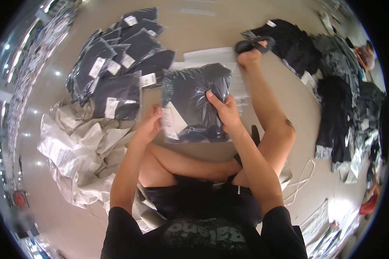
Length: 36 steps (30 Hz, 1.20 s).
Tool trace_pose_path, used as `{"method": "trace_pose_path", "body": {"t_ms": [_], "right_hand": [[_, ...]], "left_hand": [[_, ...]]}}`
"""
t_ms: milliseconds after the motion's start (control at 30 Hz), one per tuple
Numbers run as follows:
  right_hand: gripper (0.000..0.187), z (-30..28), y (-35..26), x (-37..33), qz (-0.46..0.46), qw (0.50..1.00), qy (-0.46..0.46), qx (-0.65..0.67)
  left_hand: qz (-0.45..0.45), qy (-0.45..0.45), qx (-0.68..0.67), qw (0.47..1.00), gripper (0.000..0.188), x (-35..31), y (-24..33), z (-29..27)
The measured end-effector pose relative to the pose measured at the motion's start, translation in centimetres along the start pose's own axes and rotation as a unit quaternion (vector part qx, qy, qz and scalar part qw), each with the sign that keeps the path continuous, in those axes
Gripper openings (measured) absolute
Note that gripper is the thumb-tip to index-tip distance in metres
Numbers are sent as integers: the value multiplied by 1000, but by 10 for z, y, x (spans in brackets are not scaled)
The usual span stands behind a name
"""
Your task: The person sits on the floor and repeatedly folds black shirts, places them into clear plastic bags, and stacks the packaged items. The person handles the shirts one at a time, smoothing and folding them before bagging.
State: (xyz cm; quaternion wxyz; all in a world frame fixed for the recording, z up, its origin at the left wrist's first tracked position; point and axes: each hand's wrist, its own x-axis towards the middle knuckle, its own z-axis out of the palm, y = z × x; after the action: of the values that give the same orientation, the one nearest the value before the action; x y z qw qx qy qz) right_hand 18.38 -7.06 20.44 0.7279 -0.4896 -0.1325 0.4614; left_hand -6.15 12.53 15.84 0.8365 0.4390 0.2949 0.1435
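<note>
Between my hands is a folded dark garment in a clear plastic bag (196, 88), held up over my crossed leg. My right hand (227, 113) grips its right edge, the thumb pressed on the front. At the left edge, the fingers of my left hand (151, 123) pinch the bag beside a white label. A pale card tag (176, 118) shows through the plastic at the lower left. Behind the bag, white paper sheets (212, 55) lie on the floor, partly hidden by it.
Several bagged dark garments (129, 47) with white labels are piled at the far left. Closer on the left lies a crumpled beige woven sack (90, 151). Loose black garments (294, 45) are heaped at the right. My right leg stretches forward, a black sandal (255, 44) on its foot.
</note>
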Motion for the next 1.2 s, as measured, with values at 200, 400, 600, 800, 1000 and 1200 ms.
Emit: {"method": "trace_pose_path", "body": {"t_ms": [200,400,600,800,1000,1200], "right_hand": [[55,55,-66,-38,10,988,-33,-150],[68,-23,-135,-12,28,921,-166,-351],[43,-235,-185,42,-75,965,100,-231],[52,-444,-152,113,22,892,409,-192],[61,-530,-151,185,-41,864,453,-217],[29,-610,-191,200,-8,802,530,-275]], "left_hand": [[-99,77,-9,992,51,23,-55,-26],[33,150,-75,985,45,31,44,21],[196,62,-98,974,42,70,243,-84],[274,261,-223,898,74,64,245,-214],[98,299,-48,948,42,14,71,-145],[21,317,52,947,37,6,30,-59]]}}
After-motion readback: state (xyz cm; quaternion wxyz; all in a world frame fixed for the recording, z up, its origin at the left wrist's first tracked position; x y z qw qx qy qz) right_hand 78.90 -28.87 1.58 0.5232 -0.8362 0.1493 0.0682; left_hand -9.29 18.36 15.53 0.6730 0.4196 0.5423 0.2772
